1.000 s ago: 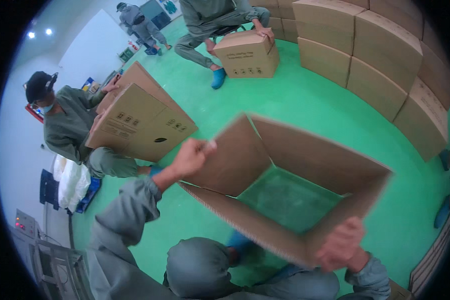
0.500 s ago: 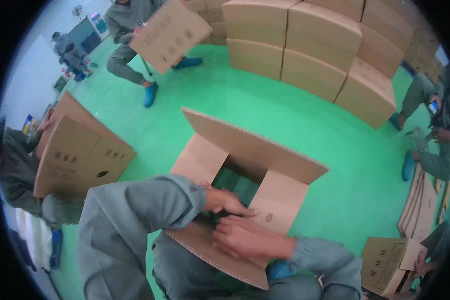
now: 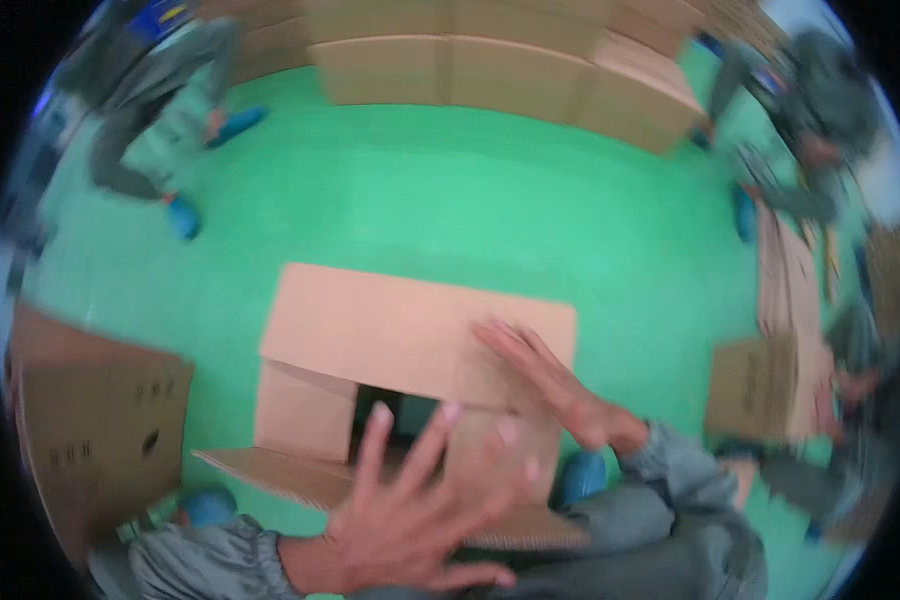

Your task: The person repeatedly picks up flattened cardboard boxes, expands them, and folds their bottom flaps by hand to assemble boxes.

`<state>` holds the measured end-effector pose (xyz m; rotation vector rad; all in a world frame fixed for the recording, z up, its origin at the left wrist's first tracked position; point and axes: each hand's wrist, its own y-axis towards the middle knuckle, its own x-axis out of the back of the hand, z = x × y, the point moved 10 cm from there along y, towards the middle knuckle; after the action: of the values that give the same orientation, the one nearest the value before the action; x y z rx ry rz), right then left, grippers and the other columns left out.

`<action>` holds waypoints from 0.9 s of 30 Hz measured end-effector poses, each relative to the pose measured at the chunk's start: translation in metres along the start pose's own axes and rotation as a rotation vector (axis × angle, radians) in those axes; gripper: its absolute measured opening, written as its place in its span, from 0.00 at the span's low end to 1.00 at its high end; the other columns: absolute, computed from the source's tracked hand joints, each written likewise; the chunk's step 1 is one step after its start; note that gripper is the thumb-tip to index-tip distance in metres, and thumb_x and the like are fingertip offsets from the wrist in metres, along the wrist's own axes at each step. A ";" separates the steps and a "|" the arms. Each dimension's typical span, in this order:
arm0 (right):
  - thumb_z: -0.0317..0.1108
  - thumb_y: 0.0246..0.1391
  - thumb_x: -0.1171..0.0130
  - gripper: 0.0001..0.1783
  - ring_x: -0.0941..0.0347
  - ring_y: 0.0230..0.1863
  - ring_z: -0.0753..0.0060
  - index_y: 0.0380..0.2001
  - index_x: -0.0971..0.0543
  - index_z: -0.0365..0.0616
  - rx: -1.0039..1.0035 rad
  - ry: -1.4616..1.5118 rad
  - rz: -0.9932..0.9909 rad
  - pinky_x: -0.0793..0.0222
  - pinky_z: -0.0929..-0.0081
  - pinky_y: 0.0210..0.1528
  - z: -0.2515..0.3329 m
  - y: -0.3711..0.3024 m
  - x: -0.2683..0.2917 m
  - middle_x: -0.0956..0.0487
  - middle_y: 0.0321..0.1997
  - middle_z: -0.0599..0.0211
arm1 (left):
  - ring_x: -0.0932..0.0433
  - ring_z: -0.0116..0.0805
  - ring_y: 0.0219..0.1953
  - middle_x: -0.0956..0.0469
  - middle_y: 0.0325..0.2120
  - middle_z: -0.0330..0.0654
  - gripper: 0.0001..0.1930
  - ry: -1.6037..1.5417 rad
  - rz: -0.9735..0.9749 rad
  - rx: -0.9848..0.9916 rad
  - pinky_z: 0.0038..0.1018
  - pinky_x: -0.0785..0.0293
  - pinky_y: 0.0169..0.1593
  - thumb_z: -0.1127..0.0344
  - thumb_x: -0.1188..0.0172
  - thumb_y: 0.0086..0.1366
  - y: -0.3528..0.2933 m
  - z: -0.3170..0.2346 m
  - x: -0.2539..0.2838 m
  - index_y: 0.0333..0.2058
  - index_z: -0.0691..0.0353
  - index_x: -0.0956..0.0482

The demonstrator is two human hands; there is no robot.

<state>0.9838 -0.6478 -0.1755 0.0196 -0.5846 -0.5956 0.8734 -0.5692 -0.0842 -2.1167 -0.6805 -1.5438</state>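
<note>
A brown cardboard box (image 3: 305,410) stands on the floor before me, and its narrow opening shows a dark inside. Its wide far flap (image 3: 370,325) leans over toward the opening. The near flap (image 3: 270,472) slants outward on my side. My right hand (image 3: 555,385) lies along the right part of the far flap, fingers stretched out. Over the near flap hovers my left hand (image 3: 410,515), its fingers spread wide and slightly blurred; it holds nothing. That hand hides part of the opening and the right inner flap. What lies inside is too dark to make out.
Stacked closed cartons (image 3: 520,80) line the far side of the green floor (image 3: 420,190). At left stands a flattened or part-folded carton (image 3: 110,430). Co-workers sit at far left and right. A carton (image 3: 755,390) and flat cardboard sheets (image 3: 785,270) are at right.
My hands have parted from the box opening: the right moved onto the far flap, the left toward me. The far flap, upright before, now leans inward. The whole view has turned.
</note>
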 end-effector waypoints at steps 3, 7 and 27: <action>0.77 0.58 0.69 0.57 0.58 0.77 0.52 0.73 0.57 0.38 0.089 0.656 -0.231 0.67 0.52 0.75 -0.005 0.017 0.014 0.54 0.77 0.53 | 0.55 0.63 0.72 0.51 0.71 0.54 0.52 0.043 -0.282 0.254 0.65 0.66 0.68 0.30 0.44 0.56 0.056 0.108 -0.023 0.68 0.62 0.45; 0.57 0.60 0.44 0.47 0.51 0.75 0.56 0.71 0.48 0.40 -0.061 0.572 -0.742 0.56 0.55 0.74 -0.021 -0.023 0.033 0.48 0.75 0.54 | 0.55 0.55 0.73 0.50 0.71 0.51 0.54 -0.048 -0.275 0.209 0.55 0.64 0.71 0.37 0.36 0.52 0.088 0.188 -0.058 0.70 0.62 0.49; 0.50 0.50 0.34 0.30 0.21 0.48 0.48 0.47 0.22 0.36 -2.101 -0.213 -1.377 0.27 0.58 0.52 0.147 -0.665 -0.301 0.18 0.46 0.47 | 0.53 0.54 0.72 0.38 0.64 0.49 0.35 0.781 -0.079 -0.332 0.62 0.65 0.71 0.61 0.36 0.45 0.175 0.197 -0.025 0.56 0.61 0.28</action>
<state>0.3568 -1.0194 -0.3276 -1.7544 0.2174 -2.3164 1.1210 -0.5916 -0.1747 -1.4684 -0.2343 -2.4322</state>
